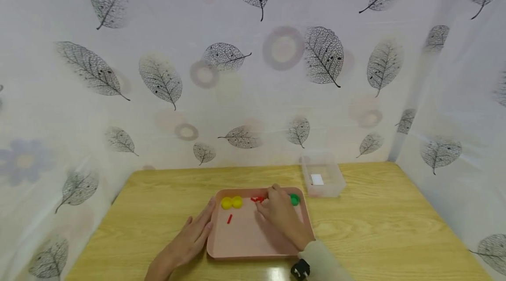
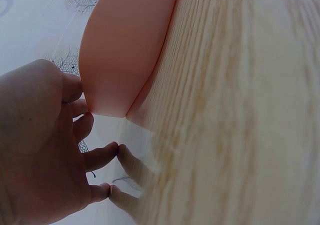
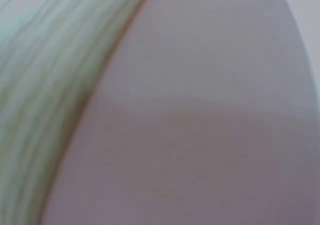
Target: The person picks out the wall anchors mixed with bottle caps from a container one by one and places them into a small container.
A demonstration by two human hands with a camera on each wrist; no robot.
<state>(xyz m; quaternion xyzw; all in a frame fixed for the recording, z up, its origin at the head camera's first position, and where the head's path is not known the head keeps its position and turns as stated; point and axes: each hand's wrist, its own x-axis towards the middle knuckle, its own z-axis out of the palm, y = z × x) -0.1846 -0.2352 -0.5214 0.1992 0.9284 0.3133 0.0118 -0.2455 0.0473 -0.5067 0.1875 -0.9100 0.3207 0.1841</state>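
Observation:
A pink tray (image 1: 253,243) lies on the wooden table. My left hand (image 1: 193,232) rests along its left side with fingers extended; in the left wrist view that hand (image 2: 42,140) touches the pink outer wall of the tray (image 2: 125,50). My right hand (image 1: 278,210) reaches over the tray's back part, fingers bent down at several small red pieces (image 1: 258,199). I cannot tell whether it pinches one. Two round yellow pieces (image 1: 231,202) sit at the back left, above a lone red stick (image 1: 229,219). A round green piece (image 1: 294,199) sits at the back right corner.
Behind the tray to the right stands a clear plastic box (image 1: 324,175) with a white piece (image 1: 317,179) inside. A leaf-patterned sheet (image 1: 245,96) surrounds the table (image 1: 395,219) at the back and sides. The right wrist view is filled by the tray's wall (image 3: 200,135) and tabletop.

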